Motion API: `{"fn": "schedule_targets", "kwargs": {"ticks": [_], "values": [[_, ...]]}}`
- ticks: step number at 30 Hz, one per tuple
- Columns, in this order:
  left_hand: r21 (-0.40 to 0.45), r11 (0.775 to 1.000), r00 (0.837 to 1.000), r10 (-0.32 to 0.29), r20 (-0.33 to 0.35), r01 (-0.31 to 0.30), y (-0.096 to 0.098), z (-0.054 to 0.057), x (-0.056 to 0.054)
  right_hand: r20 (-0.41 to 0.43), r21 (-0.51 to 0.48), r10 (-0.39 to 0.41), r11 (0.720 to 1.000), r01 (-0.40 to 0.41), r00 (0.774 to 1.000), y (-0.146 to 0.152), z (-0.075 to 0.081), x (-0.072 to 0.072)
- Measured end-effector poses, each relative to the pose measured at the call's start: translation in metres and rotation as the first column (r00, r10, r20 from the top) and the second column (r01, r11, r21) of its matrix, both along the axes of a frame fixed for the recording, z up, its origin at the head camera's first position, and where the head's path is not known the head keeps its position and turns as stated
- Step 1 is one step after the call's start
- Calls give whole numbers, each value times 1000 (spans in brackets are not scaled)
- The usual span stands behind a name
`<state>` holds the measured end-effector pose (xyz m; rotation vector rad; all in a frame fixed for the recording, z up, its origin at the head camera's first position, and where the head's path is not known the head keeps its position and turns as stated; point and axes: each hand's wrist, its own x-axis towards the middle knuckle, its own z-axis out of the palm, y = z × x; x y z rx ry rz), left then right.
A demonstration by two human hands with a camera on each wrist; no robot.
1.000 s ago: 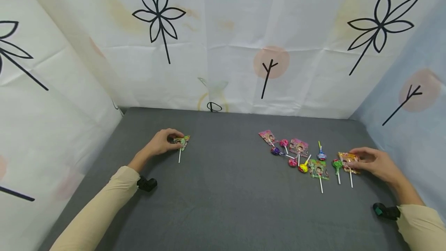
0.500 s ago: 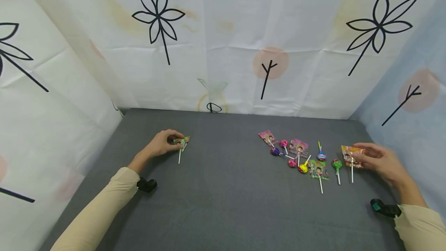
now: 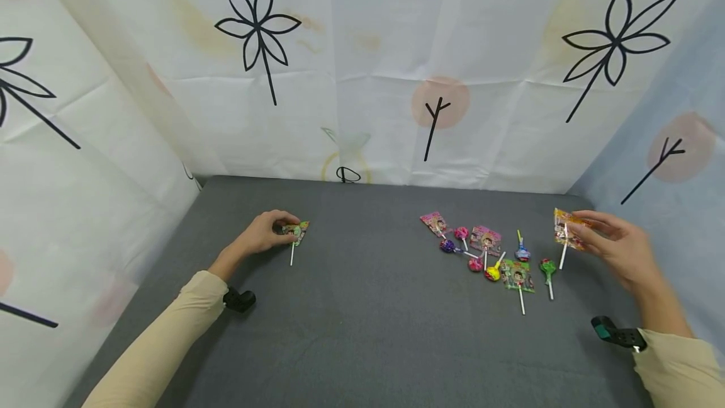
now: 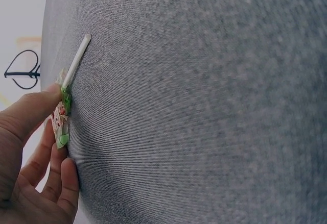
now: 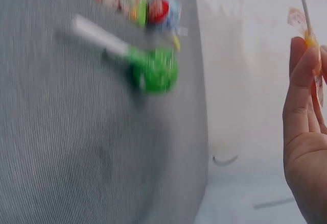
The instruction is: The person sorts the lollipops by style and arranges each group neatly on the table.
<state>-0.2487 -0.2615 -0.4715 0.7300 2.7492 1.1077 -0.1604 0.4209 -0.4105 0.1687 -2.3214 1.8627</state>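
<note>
On the left of the table, my left hand (image 3: 265,232) pinches a lollipop in a green flat wrapper (image 3: 297,230), its white stick toward me. In the left wrist view, thumb and fingertips hold that green lollipop (image 4: 63,106) at the cloth. At the right, my right hand (image 3: 620,244) pinches an orange-wrapped lollipop (image 3: 566,229) above the table, stick downward in the head view. The right wrist view has this orange lollipop (image 5: 312,43) between thumb and fingers. A round green lollipop (image 3: 548,267) lies just below and left of it.
Left of my right hand lie several more lollipops: a green flat one (image 3: 518,276), a yellow one (image 3: 493,272), a blue one (image 3: 522,252), pink flat ones (image 3: 486,239) and a purple one (image 3: 447,245). A patterned cloth wall (image 3: 385,124) stands behind the grey table (image 3: 362,307).
My right hand has lifted the orange-wrapped lollipop off the table and moved it up, away from the round green one. The left hand has stayed in place with its green lollipop.
</note>
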Motion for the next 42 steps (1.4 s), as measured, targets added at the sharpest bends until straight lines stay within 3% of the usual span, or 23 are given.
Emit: {"fn": "schedule_targets", "kwargs": {"ticks": [3, 5, 11, 19, 25, 36, 42], "values": [[3, 1000, 1000, -10, -5, 10, 0, 0, 0, -18, 113, -52, 992, 54, 998, -15, 3, -1], [0, 1000, 1000, -14, -8, 14, -1, 0, 0, -13, 131, -51, 990, 52, 999, -23, 4, -1], [-1, 1000, 1000, -11, -9, 11, -2, 0, -1, 17, 77, 79, 994, -80, 997, -47, 4, -1], [-17, 1000, 1000, 9, 9, -8, -4, 0, 0, 34, 187, 171, 967, -174, 985, -79, 6, 0], [-24, 1000, 1000, 6, 3, -6, -3, 1, 1, 42, 142, 226, 963, -230, 973, -101, 4, -3], [-23, 1000, 1000, 6, 3, -6, -3, 1, 1, 33, 45, 288, 956, -290, 957, -141, -14, -18], [-8, 1000, 1000, 1, 8, 0, -1, 4, 2, 28, 54, 298, 953, -299, 954, -165, -8, -21]]}}
